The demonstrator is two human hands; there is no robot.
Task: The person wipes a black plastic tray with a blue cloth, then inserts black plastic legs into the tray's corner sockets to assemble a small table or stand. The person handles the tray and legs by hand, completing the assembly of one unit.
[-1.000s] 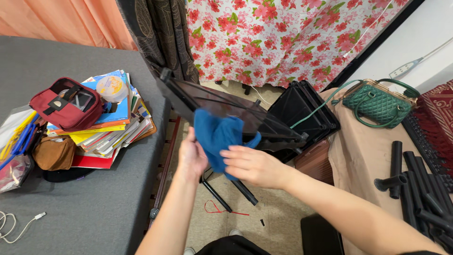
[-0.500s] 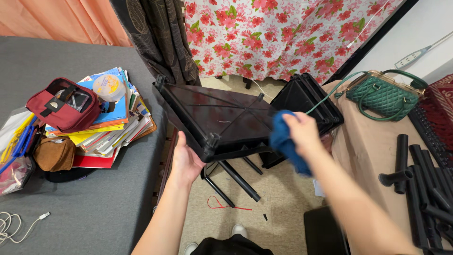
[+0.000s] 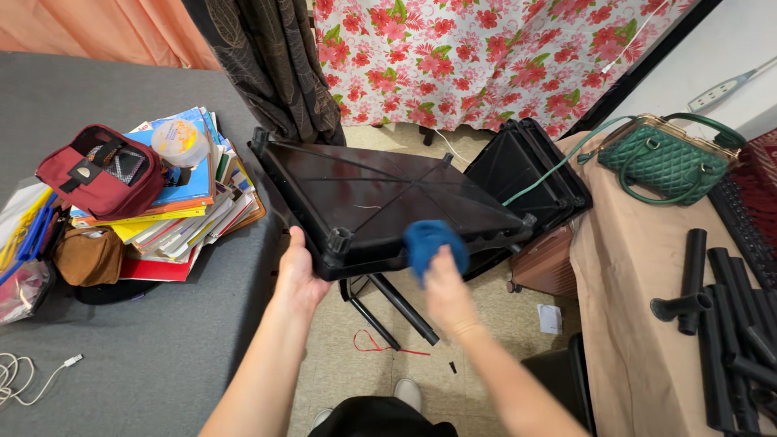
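Head view: the left hand [image 3: 301, 275] grips the near edge of the black plastic panel [image 3: 380, 202] at centre, fingers curled under it. At four o'clock, the right hand [image 3: 443, 291] fingers bunch a blue cloth [image 3: 433, 243] against it. Best wiped with the panel held steady.

At your 9 o'clock: a stack of books [image 3: 174, 214] on the grey bed [image 3: 121, 356], with a maroon pouch [image 3: 101, 170] and a round lidded tub [image 3: 180, 142] resting on top. Just beside the stack lies a brown pouch [image 3: 87, 256]. At your 7 o'clock, a white cable [image 3: 32, 376]. At 12, a floral curtain [image 3: 502, 57]. At 2, a green quilted handbag [image 3: 668, 162] on the cloth-covered table [image 3: 639, 307]. At 4, black tubes [image 3: 728, 324].
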